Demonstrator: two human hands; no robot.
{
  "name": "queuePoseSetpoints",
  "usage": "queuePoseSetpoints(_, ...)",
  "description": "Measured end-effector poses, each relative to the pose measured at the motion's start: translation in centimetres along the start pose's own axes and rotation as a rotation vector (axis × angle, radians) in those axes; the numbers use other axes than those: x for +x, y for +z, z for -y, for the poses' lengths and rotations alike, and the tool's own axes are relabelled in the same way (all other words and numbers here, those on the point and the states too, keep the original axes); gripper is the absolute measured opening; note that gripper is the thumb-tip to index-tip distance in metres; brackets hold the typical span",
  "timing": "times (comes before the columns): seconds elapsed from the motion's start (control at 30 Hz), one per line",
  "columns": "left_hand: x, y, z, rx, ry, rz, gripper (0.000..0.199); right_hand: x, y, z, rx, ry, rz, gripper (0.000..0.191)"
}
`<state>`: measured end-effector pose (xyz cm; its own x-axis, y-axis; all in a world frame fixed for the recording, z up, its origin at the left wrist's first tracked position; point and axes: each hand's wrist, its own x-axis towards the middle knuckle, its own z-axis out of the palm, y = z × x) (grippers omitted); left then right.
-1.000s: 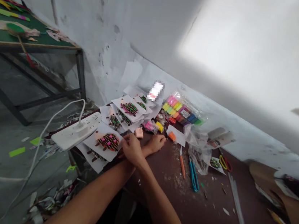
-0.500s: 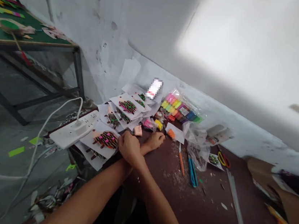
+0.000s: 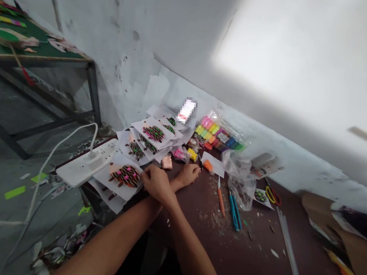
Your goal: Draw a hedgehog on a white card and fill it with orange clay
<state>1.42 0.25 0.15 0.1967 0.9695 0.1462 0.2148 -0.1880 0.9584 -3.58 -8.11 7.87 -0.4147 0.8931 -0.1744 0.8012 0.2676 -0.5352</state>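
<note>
right hand [image 3: 156, 183] and left hand [image 3: 186, 174] cross at the wrists. right fingers [image 3: 148, 177] lie along the edge of a white paper card bearing a brown clay shape dotted with pink and green [image 3: 125, 176]: loose, not clenched, no clear pinch. left hand sits just right of that card, fingers curled toward a small dark pointed tool [image 3: 199, 162]; cannot tell whether it is gripped.

the card lies at the near-left part of a dark maroon table top [image 3: 255, 258], with a white power strip [image 3: 83, 165] touching its left side. just beyond the card: overlapping white paper cards with similar clay shapes [image 3: 152, 134], a small pink clay block [image 3: 167, 162], and a clear bag of rainbow clay bars [image 3: 220, 133]. right of the card: an orange-handled craft knife [image 3: 219, 202] and a blue-handled tool [image 3: 233, 213].

handling, judged: card probably light and floppy, clay soft and easily dented. best taken by the bare paper margin, clear of the clay.
</note>
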Motion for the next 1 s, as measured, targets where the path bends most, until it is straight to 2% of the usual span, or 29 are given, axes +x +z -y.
queuePoseSetpoints(0.3,0.1,0.3,0.2,0.002,-0.009,-0.001,0.024,0.3,0.3,0.0,0.021,0.003,-0.127,0.007)
queuePoseSetpoints(0.67,0.1,0.1,0.5,0.019,0.024,0.002,0.024,-0.2,0.9,0.1,-0.145,0.025,-0.072,0.021)
queuePoseSetpoints(0.83,0.2,0.3,0.6,0.026,0.014,0.014,0.024,-0.7,0.5,-0.2,-0.136,-0.007,-0.097,0.025)
queuePoseSetpoints(1.0,0.1,0.3,0.9,0.038,-0.019,0.039,0.023,-1.2,-0.5,-1.1,-0.089,-0.029,-0.156,0.017)
